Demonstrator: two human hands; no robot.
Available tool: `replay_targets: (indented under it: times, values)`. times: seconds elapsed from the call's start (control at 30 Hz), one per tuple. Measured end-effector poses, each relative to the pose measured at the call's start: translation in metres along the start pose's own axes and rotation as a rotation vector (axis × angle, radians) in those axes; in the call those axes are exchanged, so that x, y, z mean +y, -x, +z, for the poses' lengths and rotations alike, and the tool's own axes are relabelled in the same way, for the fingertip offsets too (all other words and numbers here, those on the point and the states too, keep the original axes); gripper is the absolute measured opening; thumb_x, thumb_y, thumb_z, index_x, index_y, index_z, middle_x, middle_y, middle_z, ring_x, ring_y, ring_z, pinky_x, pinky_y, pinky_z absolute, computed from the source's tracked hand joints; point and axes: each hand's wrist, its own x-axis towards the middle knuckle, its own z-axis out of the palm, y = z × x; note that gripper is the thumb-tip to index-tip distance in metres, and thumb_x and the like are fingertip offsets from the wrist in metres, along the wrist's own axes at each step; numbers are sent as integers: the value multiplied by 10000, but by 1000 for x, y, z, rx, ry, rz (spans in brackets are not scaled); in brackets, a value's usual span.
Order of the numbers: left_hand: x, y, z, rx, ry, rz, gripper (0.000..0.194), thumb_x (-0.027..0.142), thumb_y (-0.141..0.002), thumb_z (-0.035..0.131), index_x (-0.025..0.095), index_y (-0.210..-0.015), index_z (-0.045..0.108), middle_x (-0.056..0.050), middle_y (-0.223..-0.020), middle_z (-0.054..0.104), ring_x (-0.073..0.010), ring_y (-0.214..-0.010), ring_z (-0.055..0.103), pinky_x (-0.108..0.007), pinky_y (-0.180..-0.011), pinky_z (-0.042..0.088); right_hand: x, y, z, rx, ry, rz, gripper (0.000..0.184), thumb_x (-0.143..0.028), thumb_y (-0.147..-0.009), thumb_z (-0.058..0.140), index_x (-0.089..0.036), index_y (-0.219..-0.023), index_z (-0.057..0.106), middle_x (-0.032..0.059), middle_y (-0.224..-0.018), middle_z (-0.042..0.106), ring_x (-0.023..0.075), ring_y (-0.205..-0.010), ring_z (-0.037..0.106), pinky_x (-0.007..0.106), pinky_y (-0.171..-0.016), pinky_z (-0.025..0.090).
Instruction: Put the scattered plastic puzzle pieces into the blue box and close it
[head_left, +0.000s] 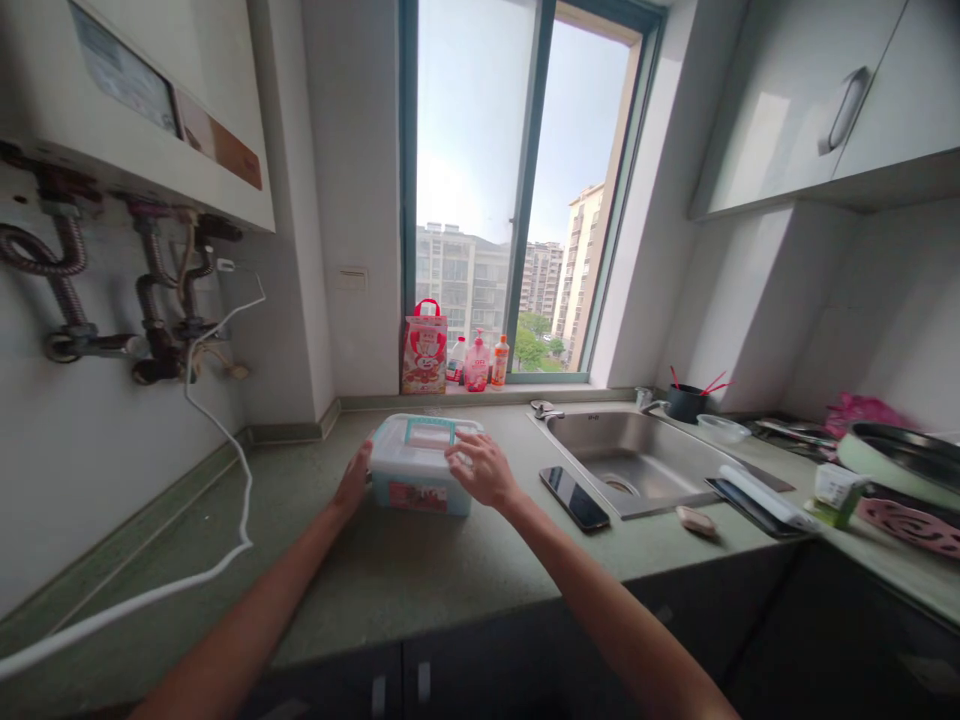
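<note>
So there's a small translucent storage box [420, 463] with a teal handle on its lid, sitting on the greenish countertop [390, 580], a bit back from the front edge and short of the window sill. Plenty of bare counter in front of it and off to the left, where only a white cable [225, 430] trails across. On the right it's tighter: a black phone [574, 497] lies just beside the box, and right past that the steel sink [637, 460] drops away.

The left hand [354, 480] is pressed flat against the box's left end, fingers together. The right hand [484, 468] rests on the lid's right corner, fingers spread and curled over the top. Neither hand has the box lifted; it sits on the counter.

Can't see the far side of the box, and what's inside is just a blur through the plastic. The label on its front is too small to read.

Room-wise: big window behind, a red bag [424, 350] and a few bottles [478, 364] on the sill, a water heater [135, 110] with pipes on the left wall, cabinets up right, dishes and a pan [900, 452] cluttering the far right counter.
</note>
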Motion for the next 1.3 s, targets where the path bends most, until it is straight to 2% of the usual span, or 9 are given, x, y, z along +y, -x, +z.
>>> replay_targets:
  times: [0.07,0.2,0.4,0.6,0.73,0.87,0.97,1.07,1.3]
  values:
    - [-11,0,-1,-7,95,36,926,869,-938,338,217,-1581,473,-154,-1538,568,-332,-1369,579,-389,-954,574,-2,-1,-2,32,124,51,248,-404,-1005,581,-304,-1093,790,50,-1393,691,270,-1292,584,542,-1239,237]
    - [-25,-2,-7,76,95,82,884,854,-952,351,281,-1623,399,-129,-1709,331,-322,-1395,559,-353,-919,556,14,-20,-7,62,363,234,406,-507,-1033,493,-231,-1121,776,128,-1267,726,325,-1226,567,577,-1151,303]
    - [-32,-7,-12,92,-17,128,832,829,-958,378,235,-1513,557,-182,-1647,419,-342,-1315,613,-356,-857,549,78,-56,-26,56,531,596,663,-588,-1048,352,-92,-1320,699,272,-1385,610,443,-1329,437,667,-1098,293]
    - [-29,-9,-10,87,-25,122,847,850,-943,358,194,-1410,621,-207,-1572,502,-333,-1284,634,-337,-819,554,106,-71,-46,-8,457,706,692,-610,-1061,331,-107,-1448,605,248,-1557,473,413,-1430,365,651,-1155,293]
    - [-28,-10,-11,52,-40,111,920,897,-901,351,161,-1370,643,-226,-1491,575,-339,-1264,647,-362,-838,558,114,-14,-55,-12,477,647,696,-651,-1053,375,-236,-1611,408,173,-1721,238,359,-1549,257,622,-1223,221]
    - [-28,-12,-10,5,-58,101,994,951,-846,348,138,-1316,676,-219,-1333,688,-348,-1236,656,-409,-886,549,126,96,-61,-114,529,667,852,-681,-947,578,-231,-1636,355,185,-1659,371,383,-1507,347,595,-1194,295]
    - [-27,-11,-8,-29,-85,92,991,961,-829,356,142,-1258,714,-206,-1264,726,-357,-1217,663,-431,-905,539,134,156,-64,-95,524,677,793,-611,-962,569,-188,-1608,392,181,-1525,540,367,-1360,514,495,-1115,408]
    - [-26,-8,-7,-57,-126,95,994,965,-829,335,145,-1222,736,-194,-1233,743,-358,-1212,664,-442,-932,522,136,169,-65,-52,535,658,821,-553,-976,560,-135,-1637,311,185,-1384,641,359,-1232,594,439,-1058,443]
    - [-25,-6,-8,-41,-145,96,1012,975,-821,312,148,-1224,732,-189,-1208,750,-354,-1177,677,-445,-919,519,130,140,-64,-76,531,684,849,-507,-946,602,-140,-1649,301,176,-1336,646,360,-1246,579,424,-1053,439]
